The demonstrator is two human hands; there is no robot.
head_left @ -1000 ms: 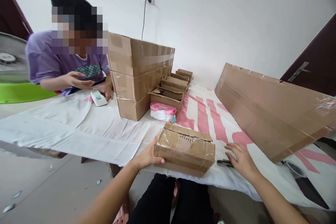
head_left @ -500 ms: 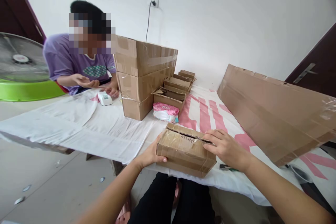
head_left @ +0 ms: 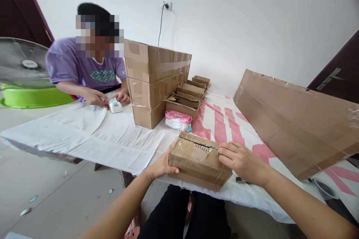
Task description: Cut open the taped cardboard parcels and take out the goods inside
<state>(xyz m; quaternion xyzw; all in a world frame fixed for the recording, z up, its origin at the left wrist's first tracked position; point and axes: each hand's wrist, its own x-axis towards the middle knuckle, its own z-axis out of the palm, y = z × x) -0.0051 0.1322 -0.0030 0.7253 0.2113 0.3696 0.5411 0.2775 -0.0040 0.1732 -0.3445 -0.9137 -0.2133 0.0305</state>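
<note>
A small brown cardboard box (head_left: 196,164) rests at the table's near edge, a dark gap running along its top between the flaps. My left hand (head_left: 165,162) is closed around its left end, the thumb on the front face. At the right end, my right hand (head_left: 238,158) has its fingers bent over the top, pressed at the flap by the gap; its fingertips are partly hidden. A pink and white pack of wipes (head_left: 178,120) lies just beyond the box. Beside my right wrist a small dark object (head_left: 239,180) is partly covered.
Taped cartons (head_left: 157,82) are stacked behind, with several open boxes (head_left: 183,102) in a row beside them. A large cardboard sheet (head_left: 294,119) leans at right, near a tape roll (head_left: 325,188). Across the table, a person (head_left: 95,67) touches a small white device (head_left: 115,105).
My right hand's fingers have shifted slightly at the box top, and the gap looks narrower at that end. The other person's hand has come down to the white device. The view has shifted slightly.
</note>
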